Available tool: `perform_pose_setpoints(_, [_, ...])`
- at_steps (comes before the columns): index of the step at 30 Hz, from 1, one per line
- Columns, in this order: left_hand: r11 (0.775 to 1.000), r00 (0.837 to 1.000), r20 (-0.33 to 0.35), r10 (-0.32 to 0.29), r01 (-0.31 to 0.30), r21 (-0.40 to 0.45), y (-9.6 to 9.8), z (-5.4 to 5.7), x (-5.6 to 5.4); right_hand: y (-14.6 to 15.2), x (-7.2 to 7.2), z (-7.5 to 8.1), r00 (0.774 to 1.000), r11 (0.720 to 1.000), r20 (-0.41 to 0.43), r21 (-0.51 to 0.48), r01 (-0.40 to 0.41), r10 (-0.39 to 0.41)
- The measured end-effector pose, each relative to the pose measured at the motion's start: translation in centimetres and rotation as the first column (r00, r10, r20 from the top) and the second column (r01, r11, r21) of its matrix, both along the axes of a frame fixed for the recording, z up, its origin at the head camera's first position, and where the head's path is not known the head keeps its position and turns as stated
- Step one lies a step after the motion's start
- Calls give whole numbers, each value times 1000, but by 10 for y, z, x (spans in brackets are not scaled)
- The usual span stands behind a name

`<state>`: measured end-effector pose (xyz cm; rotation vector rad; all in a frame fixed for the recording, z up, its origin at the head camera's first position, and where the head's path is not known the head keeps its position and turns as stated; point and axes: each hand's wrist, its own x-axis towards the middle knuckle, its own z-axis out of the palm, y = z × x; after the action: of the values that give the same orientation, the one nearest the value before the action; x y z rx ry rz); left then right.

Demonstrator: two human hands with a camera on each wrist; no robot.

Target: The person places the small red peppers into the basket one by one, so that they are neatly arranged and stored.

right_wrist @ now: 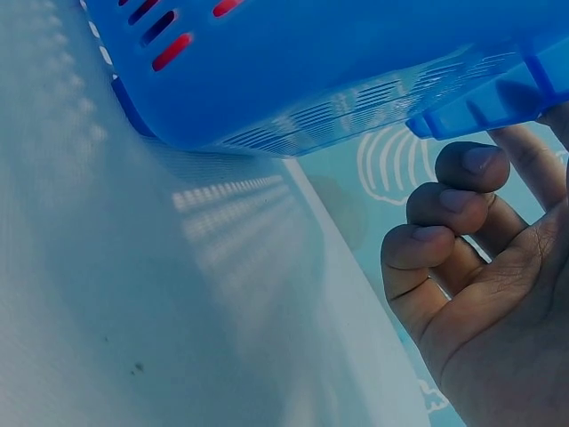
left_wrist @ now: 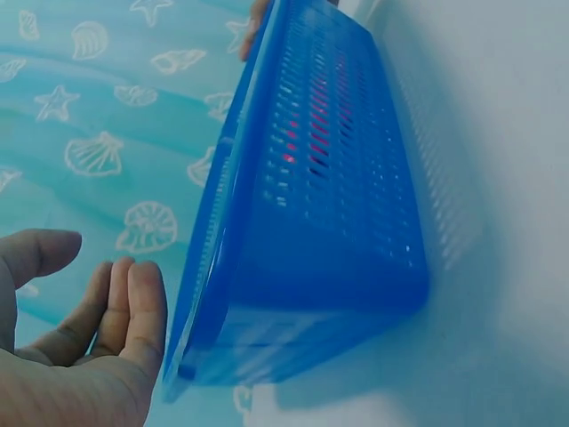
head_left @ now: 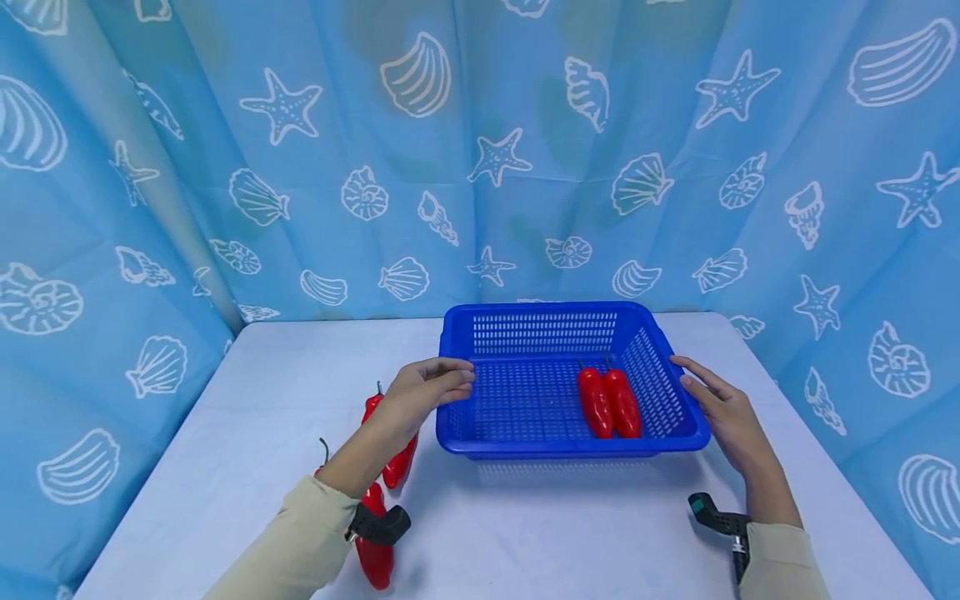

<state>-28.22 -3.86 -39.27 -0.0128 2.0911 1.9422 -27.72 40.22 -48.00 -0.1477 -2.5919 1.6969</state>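
Note:
A blue plastic basket [head_left: 525, 445] stands on the table, with two long red peppers [head_left: 607, 403] lying side by side in its right half. My left hand [head_left: 420, 392] hovers at the basket's left rim, fingers slightly bent and thumb apart from them in the left wrist view, holding nothing. At the right rim, my right hand [head_left: 727, 417] touches the edge with its thumb and index fingertips. Its other fingers [right_wrist: 453, 200] are loosely bent below the rim. More red peppers [head_left: 375, 567] lie on the table under my left forearm, partly hidden by it.
The white table [head_left: 570, 533] reaches a blue curtain [head_left: 480, 225] with shell and starfish prints at the back and sides. Each wrist wears a small black camera mount, such as the left mount [head_left: 382, 527].

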Motion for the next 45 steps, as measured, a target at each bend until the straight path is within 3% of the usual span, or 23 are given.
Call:
perform_pose_setpoints(16, [996,996,-22,88,-88,18,-46,-13,10,0,0,-1,1000,1000,-9,-6,-2,2])
perform_pose_setpoints(31, [966,976,-58,208,-214,-143,-94,-38,18,-2,1,0,1000,1000,13,16,9,-10])
perform_pose_setpoints(45, [926,964,-42,264,-266,-269,-113,-54,17,-2,1,-4,1000,1000,7,3,15,-15])
